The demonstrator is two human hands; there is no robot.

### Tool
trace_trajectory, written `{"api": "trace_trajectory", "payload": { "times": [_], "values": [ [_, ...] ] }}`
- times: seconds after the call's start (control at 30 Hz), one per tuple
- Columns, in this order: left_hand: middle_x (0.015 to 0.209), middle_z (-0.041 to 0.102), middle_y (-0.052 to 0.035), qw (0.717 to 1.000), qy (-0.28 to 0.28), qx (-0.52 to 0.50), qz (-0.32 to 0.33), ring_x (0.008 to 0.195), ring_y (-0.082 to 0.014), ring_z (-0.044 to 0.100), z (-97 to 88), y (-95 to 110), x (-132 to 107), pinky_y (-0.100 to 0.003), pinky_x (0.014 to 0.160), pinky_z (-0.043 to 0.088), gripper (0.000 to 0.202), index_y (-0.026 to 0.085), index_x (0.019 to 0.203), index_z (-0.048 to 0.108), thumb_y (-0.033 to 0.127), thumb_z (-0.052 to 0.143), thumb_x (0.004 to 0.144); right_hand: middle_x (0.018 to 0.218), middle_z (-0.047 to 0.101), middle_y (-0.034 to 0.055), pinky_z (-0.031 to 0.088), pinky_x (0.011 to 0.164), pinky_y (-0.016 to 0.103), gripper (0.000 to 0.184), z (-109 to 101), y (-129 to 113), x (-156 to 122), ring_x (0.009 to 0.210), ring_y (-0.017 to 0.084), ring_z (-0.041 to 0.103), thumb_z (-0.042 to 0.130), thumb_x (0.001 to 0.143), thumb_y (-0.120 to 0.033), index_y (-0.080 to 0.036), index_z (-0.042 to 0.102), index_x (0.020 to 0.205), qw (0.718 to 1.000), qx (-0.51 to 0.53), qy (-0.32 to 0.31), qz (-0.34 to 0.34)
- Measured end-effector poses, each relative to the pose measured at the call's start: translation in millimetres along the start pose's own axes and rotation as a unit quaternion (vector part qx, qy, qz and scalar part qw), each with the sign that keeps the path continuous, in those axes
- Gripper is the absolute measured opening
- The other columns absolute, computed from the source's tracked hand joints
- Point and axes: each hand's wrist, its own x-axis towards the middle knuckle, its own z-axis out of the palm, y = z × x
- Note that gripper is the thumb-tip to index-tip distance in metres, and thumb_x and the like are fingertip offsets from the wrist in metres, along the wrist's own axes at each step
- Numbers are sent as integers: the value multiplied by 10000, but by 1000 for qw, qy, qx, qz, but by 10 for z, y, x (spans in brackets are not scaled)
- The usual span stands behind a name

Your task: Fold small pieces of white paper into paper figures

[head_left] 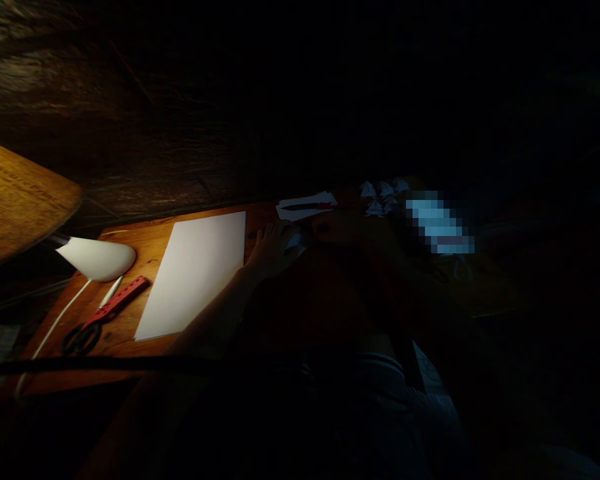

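Note:
My left hand (271, 252) is over the middle of the wooden table, its fingers closed on a small white piece of folded paper (294, 241). Just to the right of that paper is my right hand (333, 230), deep in shadow. Its fingers are too dark to make out. Left of my left hand lies a stack of white paper sheets (197, 273). Beyond my hands, a dark, slim tool with a reddish handle (325, 206) rests on smaller white paper pieces (300, 213). Several folded white paper shapes (375, 207) sit at the back right.
A lamp with a white base (100, 259) and wooden-looking shade (20, 200) stands at the left. Near it are red-and-black scissors (113, 303), a white pen-like stick (111, 292) and a white cord (55, 327). A bright, blurred-out screen (437, 223) is at the right.

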Motion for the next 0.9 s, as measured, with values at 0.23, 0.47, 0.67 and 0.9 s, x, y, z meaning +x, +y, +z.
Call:
{"api": "trace_trajectory", "payload": {
  "times": [0.23, 0.47, 0.67, 0.9],
  "values": [
    [1609, 500, -171, 1000, 4, 10, -4, 1429, -437, 485, 23, -9, 0, -669, 1160, 430, 567, 241, 1566, 493, 392, 548, 1022, 887, 697, 39, 360, 726, 290, 151, 29, 42, 20, 774, 158, 558, 554, 828, -242, -177, 688, 846, 1000, 20, -3, -7],
    [1625, 476, -185, 1000, -11, 14, -14, 1454, -439, 463, 20, -12, 10, -659, 1185, 412, 622, 221, 1606, 450, 399, 544, 1017, 902, 711, 47, 362, 721, 285, 156, -18, -34, 3, 760, 156, 560, 561, 839, -205, -168, 711, 859, 1000, 1, -10, 10],
    [1597, 516, -152, 1000, 4, -22, -20, 1428, -434, 486, 36, -58, 34, -660, 1163, 429, 601, 263, 1562, 517, 419, 599, 988, 1008, 761, 75, 391, 755, 279, 169, -30, -73, -38, 821, 170, 609, 618, 869, -216, -166, 745, 969, 1000, -4, 8, 9],
    [1552, 554, -128, 997, 33, -73, -19, 1418, -400, 491, 64, -105, 38, -647, 1165, 421, 569, 274, 1476, 574, 416, 682, 936, 1051, 782, 56, 396, 742, 274, 467, 12, -44, -55, 852, 185, 657, 805, 847, -443, -206, 728, 1242, 1000, 9, 27, -1]
  ]
}}
